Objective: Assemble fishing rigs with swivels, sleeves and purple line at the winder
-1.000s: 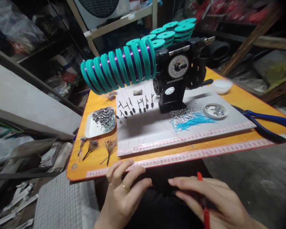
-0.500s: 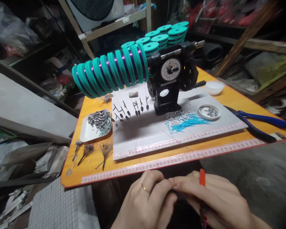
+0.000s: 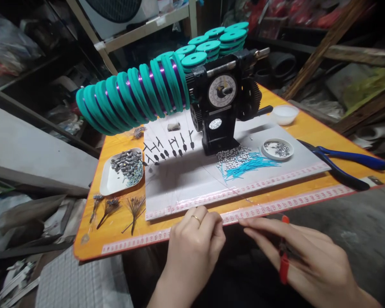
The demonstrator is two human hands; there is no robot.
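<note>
A red-handled tool (image 3: pixel 284 267) is gripped in the right hand (image 3: pixel 308 261), which is held just below the near edge of the table (image 3: pixel 375 162), with the tool's small dark head lying against the fingers and its red handles showing on both sides of them. The left hand (image 3: pixel 192 252) is curled closed beside it, a gold ring (image 3: pixel 196 219) being worn on one finger; nothing can be made out in its grip, and the two hands are near but apart. Directly ahead of the left hand lies a white board (image 3: pixel 179 188), on which small dark pieces (image 3: pixel 170 147) are set out. Farther ahead, a black winding machine (image 3: pixel 218 102) with a round dial stands on the board, a row of teal spools (image 3: pixel 131 96) being mounted to its left. Ahead of the right hand, teal wires (image 3: pixel 247 167) and a small round dish (image 3: pixel 277 149) of metal bits are placed on the board. Blue-handled pliers (image 3: pixel 343 164) lie to the right of it. Ahead and left of the left hand, a white tray (image 3: pixel 107 184) of dark beads and three dark sprigs (image 3: pixel 134 211) are laid on the table.
</note>
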